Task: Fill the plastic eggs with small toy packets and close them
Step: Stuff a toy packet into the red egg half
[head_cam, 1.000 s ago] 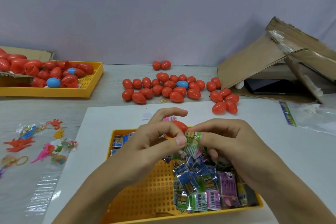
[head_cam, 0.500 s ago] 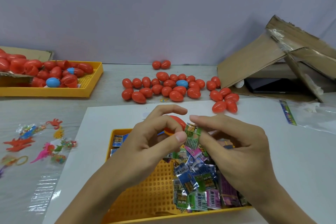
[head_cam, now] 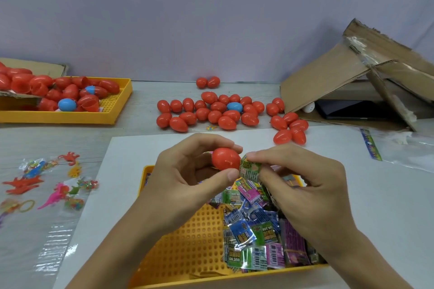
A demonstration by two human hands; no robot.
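1. Yellow tray [head_cam: 178, 241] nearest; loose toy packets [head_cam: 258, 237] piled in its right half.
2. Above tray's far edge: left hand [head_cam: 187, 178] grip clamped on red egg [head_cam: 226, 158], thumb under, fingers over.
3. Right hand [head_cam: 303, 183] pinches green packet [head_cam: 250, 168], touching egg's right side. Advice: fold packet tight, feed into opening, hold egg steady.
4. Beyond tray: closed eggs [head_cam: 218, 110] on bench.

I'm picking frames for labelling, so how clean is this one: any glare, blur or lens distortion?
Head view: even, soft light with faint shadows; white glare streaks on the plastic film at lower left and small highlights on the egg held by the left hand; the packet pinched by the right hand looks slightly soft; wide-angle bending shows in the table's far edge.
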